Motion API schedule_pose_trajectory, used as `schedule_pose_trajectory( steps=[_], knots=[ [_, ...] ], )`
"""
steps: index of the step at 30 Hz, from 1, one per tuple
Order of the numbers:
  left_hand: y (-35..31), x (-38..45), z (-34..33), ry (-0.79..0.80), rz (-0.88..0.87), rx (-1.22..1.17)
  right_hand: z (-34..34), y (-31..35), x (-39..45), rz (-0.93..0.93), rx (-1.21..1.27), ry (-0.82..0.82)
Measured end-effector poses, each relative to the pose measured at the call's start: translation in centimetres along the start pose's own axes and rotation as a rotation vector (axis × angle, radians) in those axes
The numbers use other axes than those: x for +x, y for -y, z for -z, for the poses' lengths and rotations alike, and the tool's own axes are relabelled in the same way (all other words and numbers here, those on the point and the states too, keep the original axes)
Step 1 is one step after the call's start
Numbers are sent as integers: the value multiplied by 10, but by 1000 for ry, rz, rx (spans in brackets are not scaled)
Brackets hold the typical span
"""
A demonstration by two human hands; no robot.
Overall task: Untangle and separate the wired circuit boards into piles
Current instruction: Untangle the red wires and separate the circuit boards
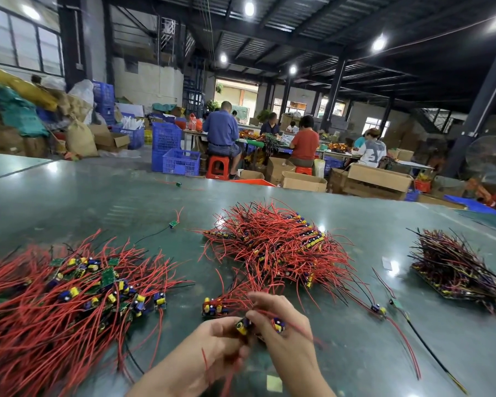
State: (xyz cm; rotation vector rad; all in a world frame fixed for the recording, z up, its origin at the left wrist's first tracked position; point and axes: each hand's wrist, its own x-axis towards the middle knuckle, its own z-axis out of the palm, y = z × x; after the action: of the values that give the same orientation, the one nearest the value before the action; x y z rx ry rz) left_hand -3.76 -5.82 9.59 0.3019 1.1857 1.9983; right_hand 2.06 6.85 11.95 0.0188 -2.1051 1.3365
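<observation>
- You are working both hands close together just above the worktop [355, 353], low and centred, so the wires you are teasing apart stay under your eyes.
- Your left hand [212, 345] is curling its fingers around a wired circuit board [243, 325] with a yellow capacitor, steadying it while the leads are pulled free.
- Your right hand [284, 325] is pinching red wires, with a second small board [278, 324] sitting against its fingers; motion blur is hiding exactly how the leads cross.
- A small tangled cluster [214, 306] is lying just beyond your hands, probably the batch you are drawing from.
- The loose heap on your left [69, 296] is sprawling with boards facing all ways, which suggests it is unsorted stock.
- The central pile [275, 242] is lying with boards along one edge and wires fanned out, as sorted units would be; it sits within easy reach.
- A darker-wired pile [458, 270] is sitting well apart on your right, likely kept separate as another kind.
- Two stray boards [378, 309] are lying between these piles.
</observation>
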Motion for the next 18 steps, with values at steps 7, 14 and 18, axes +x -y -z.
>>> schedule_pose_trajectory(
  steps=[7,14,18],
  knots=[
    [6,-1,-10,-108,-96,471,4,-1,5,-346,272,-15],
    [6,-5,-4,-200,-374,963,14,-4,9,-470,410,41],
    [4,-7,-1,-186,-407,971,14,-7,10,-511,300,64]
  ],
)
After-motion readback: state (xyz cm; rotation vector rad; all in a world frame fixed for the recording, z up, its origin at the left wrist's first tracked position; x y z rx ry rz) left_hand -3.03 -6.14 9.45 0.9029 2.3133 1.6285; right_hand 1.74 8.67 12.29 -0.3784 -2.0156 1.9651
